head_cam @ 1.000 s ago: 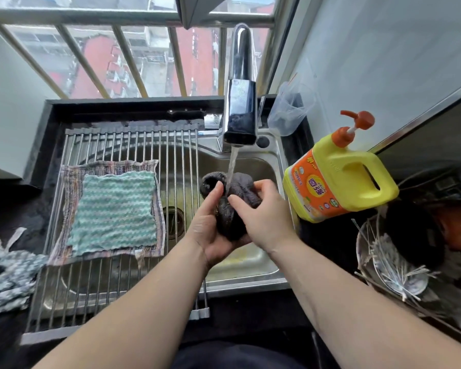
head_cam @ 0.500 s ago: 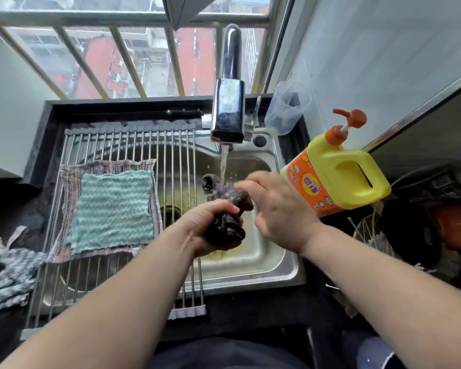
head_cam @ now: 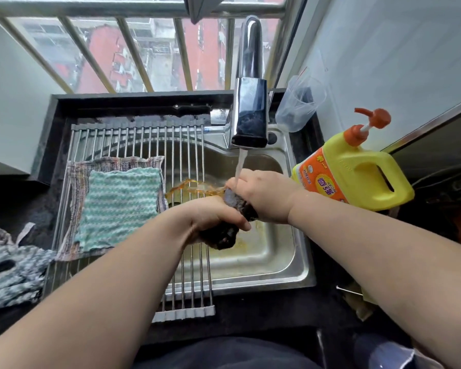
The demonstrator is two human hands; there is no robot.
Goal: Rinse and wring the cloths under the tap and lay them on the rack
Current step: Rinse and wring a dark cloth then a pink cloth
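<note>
Both hands wring a dark cloth (head_cam: 238,205) over the steel sink (head_cam: 277,265). The left hand (head_cam: 213,217) has its fingers clenched round the cloth's lower end, and the right hand (head_cam: 264,193) has its fingers clenched round the upper end. The cloth is twisted into a tight roll between them. Water (head_cam: 241,163) runs from the chrome tap (head_cam: 250,113) onto the right hand's knuckles, and brownish water sprays from the cloth toward the left.

A roll-up rack (head_cam: 133,139) of metal rods covers the sink's left part. A teal wavy cloth (head_cam: 120,203) lies flat on it, on top of a larger striped cloth (head_cam: 75,182). More crumpled cloths (head_cam: 8,272) sit on the dark table (head_cam: 250,315) left of the rack. A yellow detergent bottle (head_cam: 357,177) with an orange pump stands right of the sink, near a clear plastic cup (head_cam: 301,105).
</note>
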